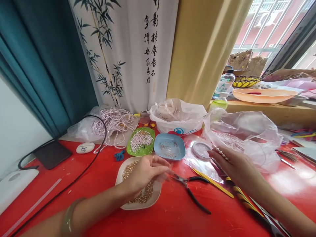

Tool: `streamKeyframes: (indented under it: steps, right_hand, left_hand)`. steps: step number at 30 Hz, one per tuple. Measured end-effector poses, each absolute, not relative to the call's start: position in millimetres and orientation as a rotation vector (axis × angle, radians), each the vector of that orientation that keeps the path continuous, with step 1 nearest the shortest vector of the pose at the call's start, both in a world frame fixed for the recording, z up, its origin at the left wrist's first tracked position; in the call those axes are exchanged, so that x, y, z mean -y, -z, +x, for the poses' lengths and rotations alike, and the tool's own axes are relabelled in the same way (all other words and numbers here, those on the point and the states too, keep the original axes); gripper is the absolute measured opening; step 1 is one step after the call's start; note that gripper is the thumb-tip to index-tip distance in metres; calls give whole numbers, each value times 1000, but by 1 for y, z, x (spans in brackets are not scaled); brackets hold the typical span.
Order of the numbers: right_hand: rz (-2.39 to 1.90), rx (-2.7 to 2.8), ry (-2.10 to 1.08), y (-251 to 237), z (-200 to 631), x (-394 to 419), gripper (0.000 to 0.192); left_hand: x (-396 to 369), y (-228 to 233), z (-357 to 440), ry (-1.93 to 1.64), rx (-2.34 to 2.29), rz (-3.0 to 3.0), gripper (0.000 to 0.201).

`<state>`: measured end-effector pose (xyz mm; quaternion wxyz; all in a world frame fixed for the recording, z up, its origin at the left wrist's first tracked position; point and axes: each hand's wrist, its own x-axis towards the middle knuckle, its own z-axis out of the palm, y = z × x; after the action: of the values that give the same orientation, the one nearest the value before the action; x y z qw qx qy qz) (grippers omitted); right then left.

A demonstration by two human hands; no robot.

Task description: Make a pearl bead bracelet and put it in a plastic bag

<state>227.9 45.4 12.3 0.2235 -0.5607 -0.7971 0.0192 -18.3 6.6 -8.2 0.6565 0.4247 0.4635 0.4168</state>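
Observation:
My left hand [145, 172] hovers over a white dish [128, 206] of gold beads, fingers drawn together at the tips; what they pinch is blurred. My right hand [232, 164] is raised above the red table [172, 214], holding a short row of pearls [222, 153] on a thin thread. Black-handled pliers [191, 189] lie between the two hands. A green dish [142, 141] of pearls and a blue dish [170, 146] with small metal parts sit just beyond the white dish.
Pearl strands [113, 123] are heaped at the back left beside a black cable [74, 179]. Plastic bags [177, 117] crowd the back and right. A clear thread spool [201, 149] and a yellow stick [213, 183] lie near my right hand. A wooden sill [271, 110] holds trays.

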Motion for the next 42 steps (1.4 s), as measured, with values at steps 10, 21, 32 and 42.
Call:
streamKeyframes:
  steps: [10, 21, 32, 42]
  right_hand:
    - [-1079, 2108, -565, -64, 163, -21, 25]
    - [-1208, 2410, -602, -54, 155, -33, 16]
    - [-883, 2482, -547, -52, 159, -32, 24]
    - [-523, 2509, -781, -53, 152, -34, 21]
  left_hand:
    - [-5, 8, -20, -943, -1067, 1034, 15]
    - [-5, 8, -21, -1014, -1116, 1247, 20]
    - [-10, -9, -40, -1127, -891, 1493, 44]
    - [-12, -6, -38, -434, -642, 1106, 37]
